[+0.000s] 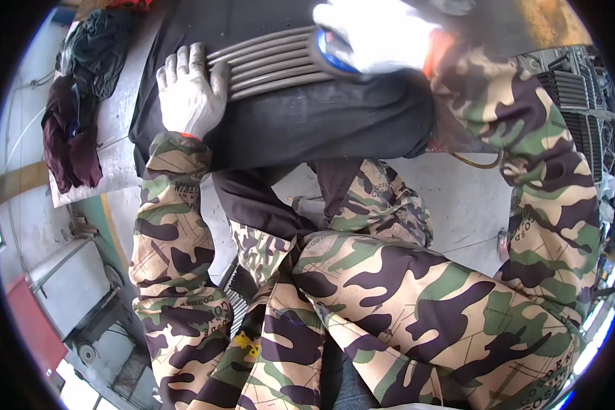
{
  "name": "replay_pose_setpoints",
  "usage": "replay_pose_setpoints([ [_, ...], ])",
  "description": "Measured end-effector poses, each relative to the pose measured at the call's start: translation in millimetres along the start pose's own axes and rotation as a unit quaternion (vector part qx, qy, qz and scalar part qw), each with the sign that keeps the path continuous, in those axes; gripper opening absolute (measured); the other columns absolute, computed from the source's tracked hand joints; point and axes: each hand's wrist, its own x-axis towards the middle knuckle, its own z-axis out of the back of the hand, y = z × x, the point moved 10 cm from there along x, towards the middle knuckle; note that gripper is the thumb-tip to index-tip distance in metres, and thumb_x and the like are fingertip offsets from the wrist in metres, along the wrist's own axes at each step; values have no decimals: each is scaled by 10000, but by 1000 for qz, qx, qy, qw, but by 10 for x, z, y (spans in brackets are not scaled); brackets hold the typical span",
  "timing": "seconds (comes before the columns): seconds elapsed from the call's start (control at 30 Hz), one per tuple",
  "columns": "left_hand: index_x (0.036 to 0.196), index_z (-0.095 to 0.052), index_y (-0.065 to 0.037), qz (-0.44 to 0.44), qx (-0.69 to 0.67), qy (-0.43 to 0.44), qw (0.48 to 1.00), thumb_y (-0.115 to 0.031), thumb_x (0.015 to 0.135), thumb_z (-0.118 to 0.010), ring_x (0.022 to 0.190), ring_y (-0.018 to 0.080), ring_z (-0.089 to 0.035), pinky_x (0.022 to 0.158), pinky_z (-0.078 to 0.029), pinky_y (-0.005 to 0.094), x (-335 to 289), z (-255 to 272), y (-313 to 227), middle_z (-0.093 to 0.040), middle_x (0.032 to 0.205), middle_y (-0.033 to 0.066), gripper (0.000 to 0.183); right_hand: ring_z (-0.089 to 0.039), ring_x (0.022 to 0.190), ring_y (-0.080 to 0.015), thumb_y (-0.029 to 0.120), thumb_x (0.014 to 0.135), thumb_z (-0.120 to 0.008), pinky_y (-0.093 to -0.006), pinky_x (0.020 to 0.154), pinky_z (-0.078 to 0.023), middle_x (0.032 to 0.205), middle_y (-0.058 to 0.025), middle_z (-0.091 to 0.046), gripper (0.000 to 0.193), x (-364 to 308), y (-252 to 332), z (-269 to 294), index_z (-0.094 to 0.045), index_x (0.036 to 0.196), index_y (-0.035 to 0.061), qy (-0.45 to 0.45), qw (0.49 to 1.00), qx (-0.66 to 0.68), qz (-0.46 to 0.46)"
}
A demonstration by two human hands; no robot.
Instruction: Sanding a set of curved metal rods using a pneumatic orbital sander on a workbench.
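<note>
Several parallel grey metal bars (273,58), set side by side like a grille, lie on a black cloth (307,126) over the table. At their left end my left hand (191,96), in a white glove with dirty fingertips, rests flat with the fingers stretched out and the thumb against the bars. My right hand (383,34), also white-gloved and overexposed, is closed around a blue round-edged tool (339,56) at the right part of the bars. The glove hides most of that tool, so its exact kind does not show.
Dark green cloth (99,51) and maroon cloth (72,140) lie on the metal tabletop (116,164) at the left. A brown-stained board (553,24) is at the far right. Beyond my right arm stand stacked dark metal grilles (574,96). The table's near edge lies above my legs.
</note>
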Motion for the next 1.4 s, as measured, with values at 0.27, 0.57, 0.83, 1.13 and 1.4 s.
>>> replay_pose_setpoints([
  [0.27, 1318, -629, 29, -6, 6, -55, 998, -357, 955, -614, 1231, 411, -570, 1095, -391, 536, -202, 280, 16, -641, 1305, 230, 530, -670, 955, -412, 285, 905, -644, -524, 805, -562, 1019, -213, -651, 273, 172, 104, -47, -640, 1049, 53, 20, 1000, 1, -9],
  [0.57, 1285, -648, 21, -5, -16, -81, 997, -366, 937, -641, 1188, 405, -590, 1060, -410, 535, -103, 273, -87, -656, 1228, 208, 520, -668, 920, -412, 311, 922, -637, -520, 807, -563, 959, -203, -637, 277, 132, 123, -27, -642, 1041, 62, 7, 999, 5, -31],
  [0.83, 1338, -655, 3, 30, -39, -18, 999, -413, 1004, -594, 1262, 422, -576, 1114, -390, 523, -25, 122, -79, -649, 1341, 234, 536, -670, 972, -421, 307, 925, -644, -518, 822, -563, 1011, -218, -654, 275, 379, 40, -68, -647, 1043, 58, 28, 997, -21, -66],
  [1.13, 1223, -698, -6, 21, -16, -85, 996, -421, 925, -663, 1133, 353, -608, 1021, -423, 510, -34, 250, -54, -681, 1159, 160, 512, -655, 916, -415, 318, 935, -633, -520, 785, -562, 990, -203, -629, 273, 455, 274, -36, -629, 1020, 59, -16, 1000, -9, 5],
  [1.4, 1364, -641, -14, 41, -23, -4, 999, -424, 995, -588, 1263, 378, -581, 1105, -394, 514, 11, 120, -104, -652, 1342, 204, 554, -662, 895, -403, 323, 941, -632, -514, 766, -565, 957, -195, -628, 264, 510, 218, -84, -636, 1019, 71, -35, 999, -23, -4],
])
